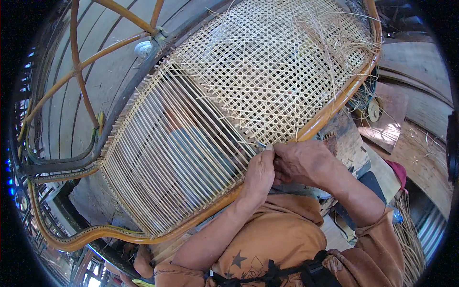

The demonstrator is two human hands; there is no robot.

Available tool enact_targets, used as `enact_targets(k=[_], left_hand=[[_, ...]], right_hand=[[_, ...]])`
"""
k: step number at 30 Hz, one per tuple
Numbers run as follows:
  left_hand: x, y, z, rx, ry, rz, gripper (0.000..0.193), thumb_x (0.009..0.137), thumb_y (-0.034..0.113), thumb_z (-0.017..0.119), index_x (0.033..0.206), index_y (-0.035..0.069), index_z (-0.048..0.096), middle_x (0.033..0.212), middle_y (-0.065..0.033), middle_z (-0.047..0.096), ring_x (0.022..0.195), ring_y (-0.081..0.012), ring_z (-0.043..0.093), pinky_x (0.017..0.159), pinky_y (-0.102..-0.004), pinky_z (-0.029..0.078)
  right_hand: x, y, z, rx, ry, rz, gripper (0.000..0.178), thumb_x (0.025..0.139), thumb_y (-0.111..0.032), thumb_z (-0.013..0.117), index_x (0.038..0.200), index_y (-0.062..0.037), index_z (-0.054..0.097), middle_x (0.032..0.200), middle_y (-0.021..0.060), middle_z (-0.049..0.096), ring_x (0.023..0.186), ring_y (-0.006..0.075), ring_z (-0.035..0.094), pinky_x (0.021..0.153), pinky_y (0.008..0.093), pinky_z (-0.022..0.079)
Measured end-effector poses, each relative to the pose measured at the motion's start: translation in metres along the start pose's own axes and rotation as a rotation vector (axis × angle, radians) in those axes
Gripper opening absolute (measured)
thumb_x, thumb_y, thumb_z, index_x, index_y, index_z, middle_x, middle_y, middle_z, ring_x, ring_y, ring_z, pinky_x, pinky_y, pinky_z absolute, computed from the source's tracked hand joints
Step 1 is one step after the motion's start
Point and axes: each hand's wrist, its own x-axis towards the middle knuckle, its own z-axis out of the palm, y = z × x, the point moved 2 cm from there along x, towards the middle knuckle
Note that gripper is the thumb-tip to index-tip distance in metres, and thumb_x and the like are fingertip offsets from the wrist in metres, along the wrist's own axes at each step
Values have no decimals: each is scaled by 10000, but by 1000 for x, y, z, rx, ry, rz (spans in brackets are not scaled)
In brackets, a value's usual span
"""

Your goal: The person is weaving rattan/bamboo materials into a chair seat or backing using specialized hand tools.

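Both hands are right at the rim here, working where the tight weave meets the open strands, so set the clock's hub on them. The left hand (260, 174) comes up from 7 o'clock, thumb and fingertips drawn close together at the cane's edge; whether a strand is pinched between them, I cannot tell. The right hand (306, 160) crowds in from 4 o'clock, just beside it, fingers curled well inward, and whatever they grip is hidden in the fold. Both lie over the glossy rattan frame (313, 125), which sweeps from 1 o'clock down beneath the hands and out toward 8. At 12 o'clock spreads the woven cane panel (267, 71), a dense lattice full of little holes, with a tangle of loose cane ends (330, 45) bristling at 1. Swing round to 9 and there are the parallel cane strands (158, 153), stretched side by side across the frame with gaps showing between. Out at 10 o'clock, crossed rattan poles (76, 71) meet in a joint. A round tan disc (374, 110) sits at 2, a maroon cloth (398, 173) just past 3, and a bundle of thin strips (409, 229) at 4. Down at 6 is the worker's brown shirt (272, 234), with a black strap (287, 272) below.
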Motion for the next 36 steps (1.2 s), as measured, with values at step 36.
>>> enact_targets(k=[36], left_hand=[[14, -13, 2, -17, 12, 214, 498, 969, 389, 301, 725, 46, 567, 636, -59, 561, 557, -152, 526, 530, -280, 450]], right_hand=[[-8, -5, 3, -56, 161, 7, 202, 844, -205, 512, 881, -11, 553, 733, 191, 629, 693, 351, 639, 584, 416, 512]])
